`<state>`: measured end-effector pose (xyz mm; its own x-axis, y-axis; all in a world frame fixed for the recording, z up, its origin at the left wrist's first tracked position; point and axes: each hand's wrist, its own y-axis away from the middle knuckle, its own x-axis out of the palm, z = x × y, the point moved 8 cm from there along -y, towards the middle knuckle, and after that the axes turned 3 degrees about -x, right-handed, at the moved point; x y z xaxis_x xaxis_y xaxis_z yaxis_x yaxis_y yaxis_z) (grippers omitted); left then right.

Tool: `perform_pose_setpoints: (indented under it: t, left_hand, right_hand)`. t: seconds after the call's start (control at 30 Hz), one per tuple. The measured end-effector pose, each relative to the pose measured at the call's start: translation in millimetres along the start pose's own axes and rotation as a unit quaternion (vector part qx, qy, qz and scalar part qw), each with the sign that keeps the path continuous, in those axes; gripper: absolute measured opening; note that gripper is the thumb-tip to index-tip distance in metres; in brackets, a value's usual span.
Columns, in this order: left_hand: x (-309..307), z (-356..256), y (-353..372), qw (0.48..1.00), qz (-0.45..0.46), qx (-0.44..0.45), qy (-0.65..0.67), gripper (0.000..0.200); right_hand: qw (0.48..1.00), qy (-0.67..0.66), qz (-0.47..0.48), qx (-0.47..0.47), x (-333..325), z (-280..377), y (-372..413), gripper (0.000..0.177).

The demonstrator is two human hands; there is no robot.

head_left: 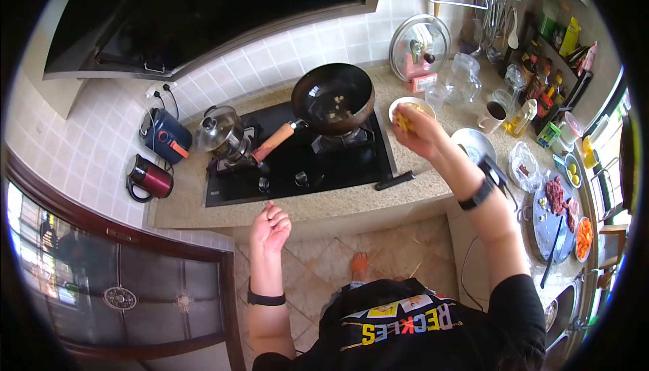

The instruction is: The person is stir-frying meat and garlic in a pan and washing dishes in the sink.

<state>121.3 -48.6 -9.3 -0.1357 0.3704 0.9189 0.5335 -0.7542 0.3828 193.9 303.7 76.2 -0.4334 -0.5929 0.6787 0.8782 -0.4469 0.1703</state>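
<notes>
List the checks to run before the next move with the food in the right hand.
1. Right hand grips the yellow food pieces: ok.
2. Wok sits level on the stove: ok.
3. Wok handle points toward the person, clear of the pot: ok.
4. Left hand is free, held off the stove: ok.
5. Flame under the wok: cannot tell.
6. White bowl stands on the counter beside the wok: ok.

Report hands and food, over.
Right hand pinching pale yellow food pieces beside small white bowl. Left hand empty by speckled stone counter edge. Black round wok on burner, nothing between.
</notes>
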Motion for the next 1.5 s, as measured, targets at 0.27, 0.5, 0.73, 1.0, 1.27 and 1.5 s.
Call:
perform_pose_setpoints:
  t: [0.27, 0.5, 0.73, 1.0, 1.27, 1.5]
  left_hand:
    - [19, 8, -32, 0.998, -0.016, -0.03, -0.06, 0.017]
    - [29, 14, -49, 0.988, 0.051, -0.093, -0.114, 0.024]
    - [73, 45, -77, 0.979, 0.148, -0.111, -0.083, 0.025]
    - [139, 78, -86, 0.974, 0.171, -0.064, -0.132, 0.034]
    - [137, 113, -82, 0.947, 0.229, -0.06, -0.216, 0.06]
    - [129, 99, -82, 0.959, 0.196, -0.006, -0.205, 0.066]
  right_hand:
    - [0.935, 0.334, -0.113, -0.03, 38, -30, -144, 0.029]
    - [0.912, 0.376, -0.036, -0.159, 106, 20, -86, 0.032]
    - [0.875, 0.441, 0.063, -0.191, 116, 7, 40, 0.018]
    - [0.793, 0.541, -0.017, -0.279, 96, -21, 103, 0.021]
    - [0.743, 0.577, 0.009, -0.339, 114, -48, 98, 0.033]
    - [0.8, 0.54, 0.03, -0.261, 105, -62, 69, 0.018]
